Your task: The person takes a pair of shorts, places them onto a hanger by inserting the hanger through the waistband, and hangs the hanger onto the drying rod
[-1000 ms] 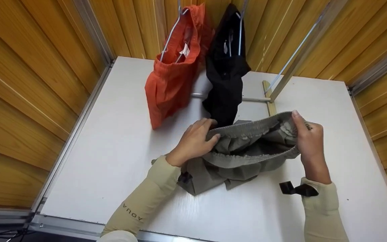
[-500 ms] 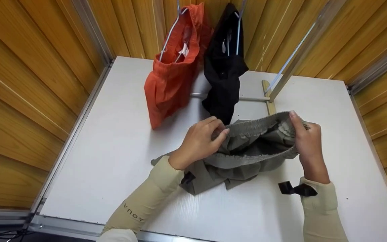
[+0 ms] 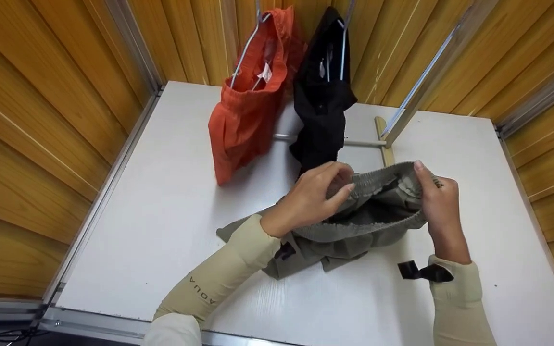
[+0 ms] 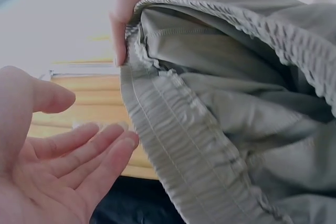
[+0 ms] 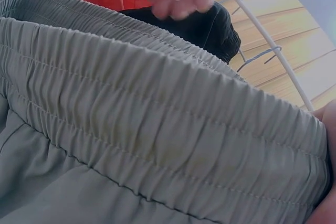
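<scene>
Grey-green elastic-waist shorts (image 3: 354, 234) are raised at the waist, their opening facing up, while the legs trail on the white table. My right hand (image 3: 443, 211) grips the right end of the waistband, thumb on the inner side. In the left wrist view, my left hand (image 4: 68, 166) has its thumb well apart from nearly straight fingers. Those fingertips lie at the outer edge of the waistband (image 4: 163, 135), pinching nothing; whether they touch it I cannot tell.
Orange shorts (image 3: 245, 129) and black shorts (image 3: 322, 115) hang on wire hangers behind. A light blue hanger (image 5: 257, 59) hangs on the white rail (image 5: 270, 43). The rack's wooden foot (image 3: 386, 156) stands on the white table (image 3: 161, 230), with wood-panelled walls around.
My left hand has moved rightward along the back edge of the waistband, toward the right hand. The right hand keeps its grip almost in the same place.
</scene>
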Available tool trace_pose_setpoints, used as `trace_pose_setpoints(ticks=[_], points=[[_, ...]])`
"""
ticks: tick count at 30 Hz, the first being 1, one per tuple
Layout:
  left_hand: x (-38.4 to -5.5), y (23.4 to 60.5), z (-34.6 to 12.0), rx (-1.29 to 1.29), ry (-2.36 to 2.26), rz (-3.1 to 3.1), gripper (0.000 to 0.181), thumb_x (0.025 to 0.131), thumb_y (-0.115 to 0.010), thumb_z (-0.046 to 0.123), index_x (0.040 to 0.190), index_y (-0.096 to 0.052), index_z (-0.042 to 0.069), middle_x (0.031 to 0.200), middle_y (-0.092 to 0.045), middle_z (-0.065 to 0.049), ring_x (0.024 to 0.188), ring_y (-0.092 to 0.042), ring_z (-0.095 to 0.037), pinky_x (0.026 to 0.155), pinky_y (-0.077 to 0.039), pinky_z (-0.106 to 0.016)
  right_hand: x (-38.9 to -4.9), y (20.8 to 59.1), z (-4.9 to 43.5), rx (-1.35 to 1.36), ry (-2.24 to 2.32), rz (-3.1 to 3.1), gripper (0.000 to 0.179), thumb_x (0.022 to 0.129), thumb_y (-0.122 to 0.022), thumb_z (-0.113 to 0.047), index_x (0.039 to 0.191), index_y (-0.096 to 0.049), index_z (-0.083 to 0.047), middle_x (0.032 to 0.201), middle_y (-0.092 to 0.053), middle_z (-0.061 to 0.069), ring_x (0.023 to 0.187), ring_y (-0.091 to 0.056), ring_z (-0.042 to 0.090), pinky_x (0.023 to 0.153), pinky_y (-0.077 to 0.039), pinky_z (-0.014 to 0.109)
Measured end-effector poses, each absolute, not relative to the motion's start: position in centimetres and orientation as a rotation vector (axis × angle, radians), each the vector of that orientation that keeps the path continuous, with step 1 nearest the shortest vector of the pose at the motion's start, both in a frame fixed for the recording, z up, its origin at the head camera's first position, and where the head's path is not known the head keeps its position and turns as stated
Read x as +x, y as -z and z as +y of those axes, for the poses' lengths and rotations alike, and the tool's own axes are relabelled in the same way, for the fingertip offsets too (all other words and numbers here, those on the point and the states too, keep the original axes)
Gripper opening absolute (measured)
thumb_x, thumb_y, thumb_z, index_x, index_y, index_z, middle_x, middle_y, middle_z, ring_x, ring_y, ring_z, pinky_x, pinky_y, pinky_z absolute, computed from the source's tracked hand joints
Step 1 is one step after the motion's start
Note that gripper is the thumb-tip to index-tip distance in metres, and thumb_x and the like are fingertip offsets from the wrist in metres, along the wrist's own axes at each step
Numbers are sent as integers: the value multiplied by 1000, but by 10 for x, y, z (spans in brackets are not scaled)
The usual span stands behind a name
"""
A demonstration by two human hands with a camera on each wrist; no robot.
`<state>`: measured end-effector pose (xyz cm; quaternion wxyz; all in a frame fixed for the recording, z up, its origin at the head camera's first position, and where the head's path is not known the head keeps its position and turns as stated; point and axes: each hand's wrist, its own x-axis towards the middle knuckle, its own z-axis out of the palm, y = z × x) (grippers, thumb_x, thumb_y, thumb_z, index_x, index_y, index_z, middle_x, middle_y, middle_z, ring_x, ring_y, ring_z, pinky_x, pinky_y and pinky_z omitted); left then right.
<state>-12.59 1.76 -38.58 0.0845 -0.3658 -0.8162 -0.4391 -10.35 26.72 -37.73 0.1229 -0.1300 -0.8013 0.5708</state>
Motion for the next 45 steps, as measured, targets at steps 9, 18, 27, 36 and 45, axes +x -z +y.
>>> trace_pose_setpoints(ticks=[9,18,27,36,45], points=[[-132,375,38,-994,1298,-2583,45,98,-54,30,137,-46,9,134,-56,-5,123,-55,-16,99,-46,-29,-104,379,269,-384,-1658,-2348,59,96,-56,-39,45,-43,-14,41,-43,-12,43,-42,4,51,-40,22],[-136,368,61,-918,1277,-2640,60,98,-54,34,147,-32,7,150,-41,-8,136,-45,-20,110,-39,-33,-106,380,269,-392,-1657,-2331,56,96,-57,-37,46,-49,-12,42,-44,-11,46,-43,4,53,-41,22],[-150,365,85,-781,1327,-2725,70,98,-53,35,153,-20,6,158,-26,-9,144,-31,-19,116,-29,-31,-104,380,270,-397,-1624,-2351,55,95,-58,-42,48,-55,-12,44,-49,-12,49,-46,5,55,-41,22],[-168,366,101,-713,1394,-2769,69,100,-47,37,154,-16,7,159,-22,-7,145,-29,-17,116,-28,-26,-106,381,271,-381,-1652,-2364,57,96,-56,-42,47,-52,-13,42,-47,-11,43,-45,4,50,-41,21],[-185,365,116,-671,1414,-2777,67,101,-46,33,154,-15,4,159,-22,-10,146,-27,-16,116,-25,-21,-106,381,271,-385,-1684,-2353,55,95,-57,-42,50,-57,-12,44,-51,-11,46,-48,4,53,-42,21]])
